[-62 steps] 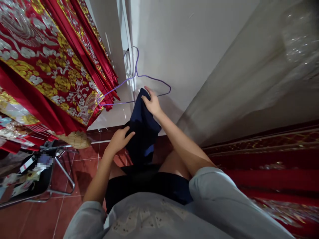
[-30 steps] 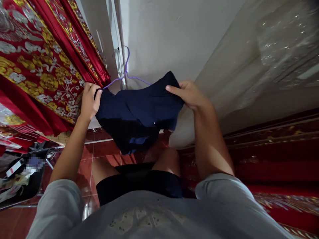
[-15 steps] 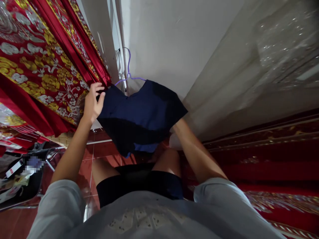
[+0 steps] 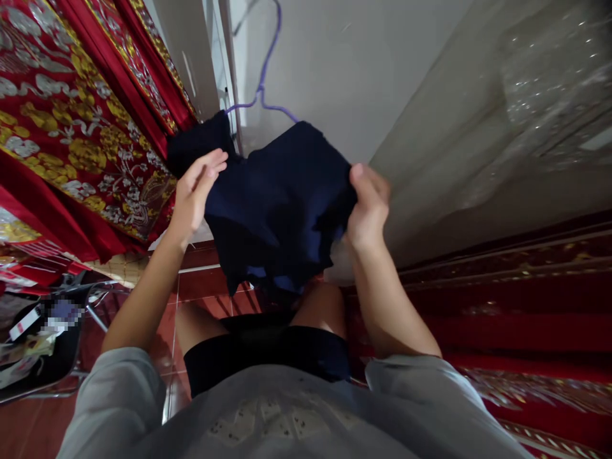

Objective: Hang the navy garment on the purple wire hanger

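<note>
A dark navy short-sleeved shirt [image 4: 282, 191] hangs in front of me on a thin purple hanger [image 4: 261, 89]. My right hand [image 4: 370, 207] grips the shirt's right edge, thumb on the near side and the other fingers partly hidden. At the left side of the cloth, below the sleeve, my left hand [image 4: 194, 191] rests against the shirt with its fingers stretched out. The left sleeve spreads out above that hand, towards the red curtain. The hanger's hook reaches up near the top edge of the view.
Red embroidered curtains [image 4: 95, 121] hang close on the left. A black chair [image 4: 57, 344] with small items on it stands at lower left. Clear plastic sheeting [image 4: 540, 95] covers the right side, above red fabric [image 4: 502, 319]. Red tiles [image 4: 201, 293] cover the floor.
My right hand, earlier hidden under the shirt, has come out and now holds its right edge. The left hand has shifted right along the cloth. The hanger and shirt have moved up and nearer.
</note>
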